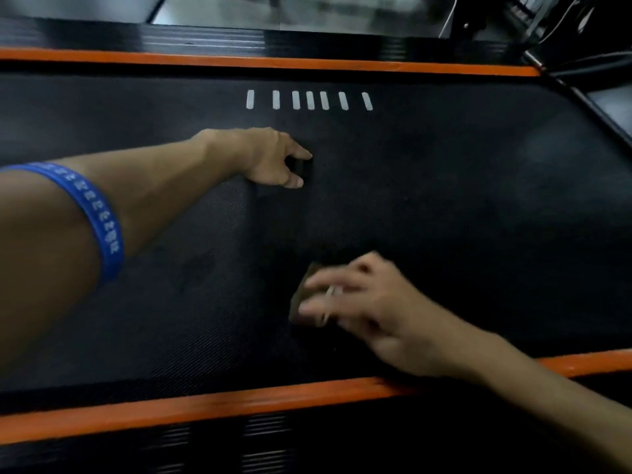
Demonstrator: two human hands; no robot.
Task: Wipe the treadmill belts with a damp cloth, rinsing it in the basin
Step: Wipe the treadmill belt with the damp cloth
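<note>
A dim room is seen beyond the far edge of the machine, with a pale floor at the top and dark cables at the upper right. Most of the view is filled by the black textured treadmill belt, whose long axis is laid from left to right across the view. The belt is bordered by an orange strip on the far side and another orange strip on the near side, each backed by a ribbed black side rail. A row of seven short white marks is printed on the belt near its far edge.

The left hand is stretched out over the belt below those marks, with its fingertips and thumb set down on the surface; nothing is held in it. A blue wristband with pale lettering is worn on that arm.

The right hand is blurred. Its fingers are laid fairly straight over a dark brownish cloth, which is pressed flat against the belt towards the near edge, well apart from the left hand. No basin is in view
</note>
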